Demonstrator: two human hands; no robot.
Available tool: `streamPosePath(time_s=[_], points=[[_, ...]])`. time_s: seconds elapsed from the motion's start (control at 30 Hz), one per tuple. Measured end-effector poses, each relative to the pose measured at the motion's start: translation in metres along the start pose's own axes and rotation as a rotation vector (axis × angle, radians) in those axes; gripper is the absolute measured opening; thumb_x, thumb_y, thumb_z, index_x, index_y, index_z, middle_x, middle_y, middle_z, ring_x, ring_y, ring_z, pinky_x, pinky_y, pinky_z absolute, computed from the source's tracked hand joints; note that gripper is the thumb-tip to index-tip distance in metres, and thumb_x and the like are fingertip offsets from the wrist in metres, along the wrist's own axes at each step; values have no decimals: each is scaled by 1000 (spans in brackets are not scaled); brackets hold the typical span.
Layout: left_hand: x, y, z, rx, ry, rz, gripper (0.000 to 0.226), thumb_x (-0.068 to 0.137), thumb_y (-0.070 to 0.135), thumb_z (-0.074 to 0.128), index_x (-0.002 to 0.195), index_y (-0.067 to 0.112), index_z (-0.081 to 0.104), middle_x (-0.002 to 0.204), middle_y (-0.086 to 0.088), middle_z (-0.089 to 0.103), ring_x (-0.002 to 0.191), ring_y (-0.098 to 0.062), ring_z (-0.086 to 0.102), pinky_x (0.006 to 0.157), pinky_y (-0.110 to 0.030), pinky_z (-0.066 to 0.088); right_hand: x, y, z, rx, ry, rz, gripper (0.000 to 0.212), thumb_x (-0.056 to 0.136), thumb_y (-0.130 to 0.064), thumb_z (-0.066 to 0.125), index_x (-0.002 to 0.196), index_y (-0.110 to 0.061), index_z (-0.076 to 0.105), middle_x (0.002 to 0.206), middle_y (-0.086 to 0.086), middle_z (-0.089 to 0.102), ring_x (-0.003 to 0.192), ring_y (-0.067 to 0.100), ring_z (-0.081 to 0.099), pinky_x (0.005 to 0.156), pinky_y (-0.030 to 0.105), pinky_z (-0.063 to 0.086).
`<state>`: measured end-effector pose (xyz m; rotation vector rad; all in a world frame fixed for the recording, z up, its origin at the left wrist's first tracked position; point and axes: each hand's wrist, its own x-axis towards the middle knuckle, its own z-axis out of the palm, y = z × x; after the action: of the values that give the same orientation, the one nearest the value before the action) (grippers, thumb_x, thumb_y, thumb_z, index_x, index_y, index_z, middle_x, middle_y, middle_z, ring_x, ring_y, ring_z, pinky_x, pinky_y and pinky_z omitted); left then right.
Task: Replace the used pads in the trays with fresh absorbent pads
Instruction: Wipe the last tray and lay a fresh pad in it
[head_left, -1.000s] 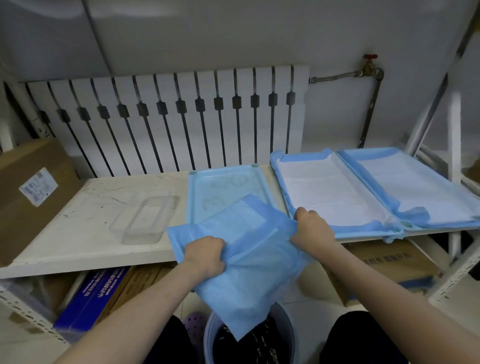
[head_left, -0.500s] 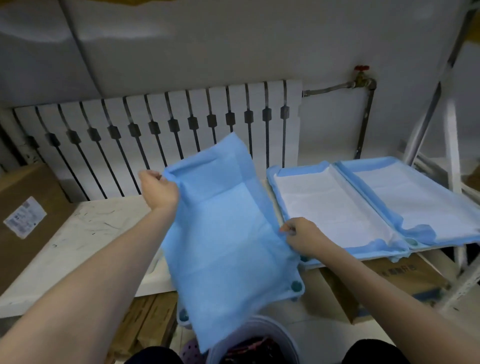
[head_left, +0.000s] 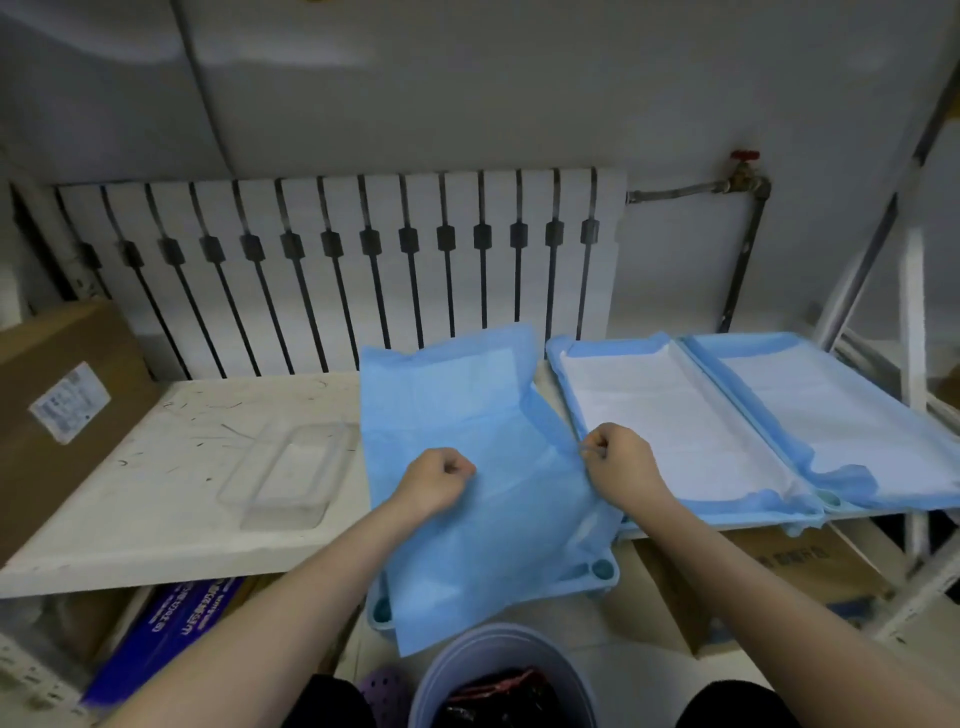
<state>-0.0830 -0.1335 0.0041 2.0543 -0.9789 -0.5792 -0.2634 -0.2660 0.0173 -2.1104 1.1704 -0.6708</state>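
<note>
**Fresh pad draped over the tray, its edges not yet squared**

The fresh pad (head_left: 452, 395) lies blue side up over the tray (head_left: 597, 571), which sits on the white shelf board (head_left: 156, 467) with its near end jutting past the board's front edge. Only the tray's two near corners show. The pad's near edge hangs skewed beyond the tray's near left corner. Its far edge reaches past the tray towards the radiator (head_left: 337, 270), and its right edge is lifted and folded inward along the tray's right side.

The right hand (head_left: 621, 465) pinches that raised right edge between curled fingers. The left hand (head_left: 434, 480) rests as a fist on the pad over the middle of the tray; whether it grips a fold of the material cannot be told.

Just right of the tray, two lined trays (head_left: 675, 426) lie side by side, the nearer one almost touching it, so that side is tight. To the tray's left the board offers open surface, broken only by a clear plastic container (head_left: 288, 475) just beside the tray. Below the tray's near end stands a bucket (head_left: 467, 644) with dark contents. Further left of the tray, a cardboard box (head_left: 62, 415) bounds the board's end.
</note>
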Motion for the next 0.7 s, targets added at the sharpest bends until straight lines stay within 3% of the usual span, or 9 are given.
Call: streamPosePath(time_s=[0.07,0.13,0.27,0.33,0.4,0.47,0.57,0.63,0.7], points=[[-13,15,-7,-183,-113,-101,16,97,14,47,87,13,59,83,-4,61,75,-21,64,61,-23,48,-5,-17,3,222,-15,7,15,91,-8,49,77,-14,53,73,-2,53,70,15,50,54,21,37],[-25,26,-15,-383,-217,-227,24,101,31,38,104,13,54,87,-3,59,73,-18,64,61,-24,42,-15,-36,9,460,-104,-6,8,93,-8,51,87,-12,55,77,-2,55,73,15,53,58,17,41],[-30,30,-41,-794,-308,-311,54,93,61,37,105,13,59,95,-12,65,80,-29,66,72,-36,50,-39,-67,19,708,-552,-158,16,97,-2,46,89,-14,53,84,-1,61,77,10,58,70,17,46],[-34,30,-50,-832,-279,-308,47,88,53,55,104,10,65,95,-14,68,82,-30,66,79,-41,53,-52,-75,24,572,-745,-239,17,96,-3,48,88,-17,54,87,-2,60,82,9,57,76,20,44],[-39,28,-52,-729,-144,-282,30,86,19,65,113,4,62,95,-15,66,81,-29,64,78,-38,53,-61,-79,29,488,-831,-283,16,95,-5,52,89,-18,57,90,-5,61,86,6,57,80,20,44],[-45,22,-54,-585,74,-247,27,84,-9,50,107,1,59,83,-14,60,76,-27,57,66,-31,48,-64,-82,30,551,-853,-270,12,95,-8,53,89,-17,59,95,-7,67,93,6,61,85,22,45],[-51,15,-74,-580,191,-191,30,84,-13,38,78,10,57,70,-9,54,67,-24,52,58,-28,40,-61,-82,30,586,-685,-140,14,97,-16,49,87,-16,59,102,-2,72,95,10,66,85,23,46],[-48,10,-102,-622,312,-228,29,83,-11,37,76,8,57,67,-11,53,60,-24,50,55,-27,41,-58,-74,36,324,-553,-147,16,95,-17,50,84,-14,60,100,5,71,86,12,66,76,19,50],[-44,1,-133,-447,476,-290,25,82,-13,37,87,-1,59,65,-17,50,53,-26,44,41,-19,38,-55,-63,47,-56,-538,-208,13,91,-16,53,84,-12,62,98,6,68,91,19,64,74,24,51]])
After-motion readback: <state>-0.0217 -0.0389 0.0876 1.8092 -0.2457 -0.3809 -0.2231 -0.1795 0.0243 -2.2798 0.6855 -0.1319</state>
